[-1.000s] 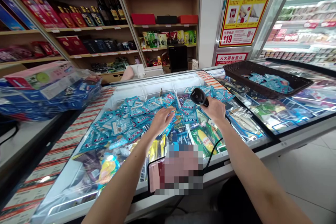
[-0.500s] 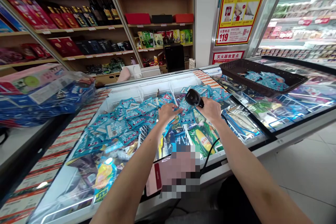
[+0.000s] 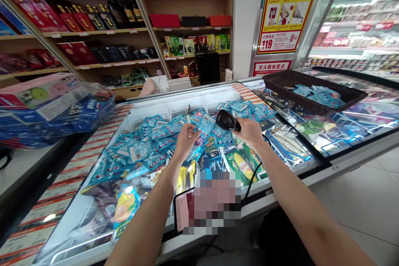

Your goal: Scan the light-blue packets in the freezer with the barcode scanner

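Observation:
My left hand (image 3: 186,138) is closed on a blue packet (image 3: 205,124), holding it up over the open chest freezer (image 3: 93,226). My right hand (image 3: 250,131) grips a black barcode scanner (image 3: 227,119), its head turned toward that packet from the right. A black cable (image 3: 253,177) runs from the scanner down over the freezer's front rim. Below both hands lies a heap of several matching blue packets (image 3: 140,149) in the freezer's left compartment.
A dark basket (image 3: 280,81) holding more blue packets sits on the freezer's glass lid (image 3: 343,129) at the right. A device with a blurred screen (image 3: 212,201) leans on the front rim. Wrapped boxes (image 3: 52,110) lie at the left; shelves of goods (image 3: 193,29) stand behind.
My left hand has lifted one blue packet out of the heap. The scanner in my right hand has swung slightly left toward it.

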A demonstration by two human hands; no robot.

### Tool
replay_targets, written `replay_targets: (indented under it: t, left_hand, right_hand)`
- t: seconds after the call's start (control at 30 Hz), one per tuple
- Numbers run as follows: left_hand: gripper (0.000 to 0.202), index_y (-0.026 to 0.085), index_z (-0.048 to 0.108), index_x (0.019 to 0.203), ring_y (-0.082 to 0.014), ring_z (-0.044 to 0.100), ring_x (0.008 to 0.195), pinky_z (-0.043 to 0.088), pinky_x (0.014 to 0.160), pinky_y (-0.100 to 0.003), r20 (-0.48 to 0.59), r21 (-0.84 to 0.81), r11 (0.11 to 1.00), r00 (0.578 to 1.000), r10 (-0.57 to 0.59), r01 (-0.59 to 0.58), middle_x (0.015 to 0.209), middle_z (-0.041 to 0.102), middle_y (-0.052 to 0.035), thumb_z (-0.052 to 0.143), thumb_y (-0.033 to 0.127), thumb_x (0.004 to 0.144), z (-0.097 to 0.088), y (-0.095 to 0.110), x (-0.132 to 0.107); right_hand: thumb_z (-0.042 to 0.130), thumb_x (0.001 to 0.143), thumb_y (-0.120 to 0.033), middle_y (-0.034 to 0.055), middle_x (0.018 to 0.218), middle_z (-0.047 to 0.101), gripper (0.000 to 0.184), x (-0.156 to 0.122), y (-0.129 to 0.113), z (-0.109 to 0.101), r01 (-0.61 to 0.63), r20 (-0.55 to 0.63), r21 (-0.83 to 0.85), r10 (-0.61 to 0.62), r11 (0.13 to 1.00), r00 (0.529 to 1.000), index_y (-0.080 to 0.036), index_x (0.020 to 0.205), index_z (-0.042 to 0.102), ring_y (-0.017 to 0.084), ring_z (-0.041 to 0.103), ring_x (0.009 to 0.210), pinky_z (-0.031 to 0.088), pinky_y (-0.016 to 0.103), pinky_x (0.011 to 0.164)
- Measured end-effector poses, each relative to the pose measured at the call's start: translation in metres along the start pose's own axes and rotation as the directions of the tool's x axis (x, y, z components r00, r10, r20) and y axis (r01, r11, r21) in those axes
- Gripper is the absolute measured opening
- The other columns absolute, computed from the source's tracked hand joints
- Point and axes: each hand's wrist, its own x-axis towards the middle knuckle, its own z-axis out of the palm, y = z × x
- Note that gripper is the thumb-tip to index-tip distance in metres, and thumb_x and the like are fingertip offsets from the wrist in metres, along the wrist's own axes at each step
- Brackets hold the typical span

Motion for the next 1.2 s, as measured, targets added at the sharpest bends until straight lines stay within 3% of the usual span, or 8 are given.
replay_targets:
  t: [0.1,0.27,1.2]
  left_hand:
    - [0.049,0.02,0.048,0.118,-0.0171,0.061,0.064,0.043,0.06,-0.027,-0.005,-0.056,0.998,1.0,-0.014,0.013,0.063,0.054,0.0032,0.058,0.04,0.073,-0.001,0.0,-0.002]
    - [0.05,0.02,0.049,0.122,-0.0168,0.061,0.066,0.043,0.059,-0.027,-0.013,-0.014,1.0,1.0,-0.023,0.023,0.068,0.061,-0.0004,0.053,0.04,0.077,-0.002,0.0,-0.003]
    - [0.045,0.021,0.049,0.122,-0.0169,0.059,0.062,0.044,0.06,-0.029,-0.032,0.181,0.983,0.999,-0.002,0.008,0.068,0.065,-0.0019,0.046,0.04,0.081,0.0,0.015,-0.009]
  right_hand:
    - [0.053,0.077,-0.044,0.0044,0.087,0.065,0.036,-0.001,-0.002,0.002,0.043,-0.015,0.003,-0.043,0.999,0.999,-0.023,0.105,0.057,0.021,0.059,0.081,0.036,0.026,0.064]
    - [0.052,0.077,-0.042,0.0041,0.086,0.065,0.034,-0.004,-0.006,0.003,0.117,-0.024,0.028,-0.117,0.993,0.993,-0.023,0.104,0.058,0.02,0.058,0.082,0.035,0.026,0.065]
    - [0.049,0.079,-0.044,0.0042,0.087,0.065,0.034,-0.007,-0.009,0.01,0.2,-0.079,0.065,-0.195,0.978,0.978,-0.021,0.101,0.059,0.018,0.057,0.082,0.034,0.025,0.064]
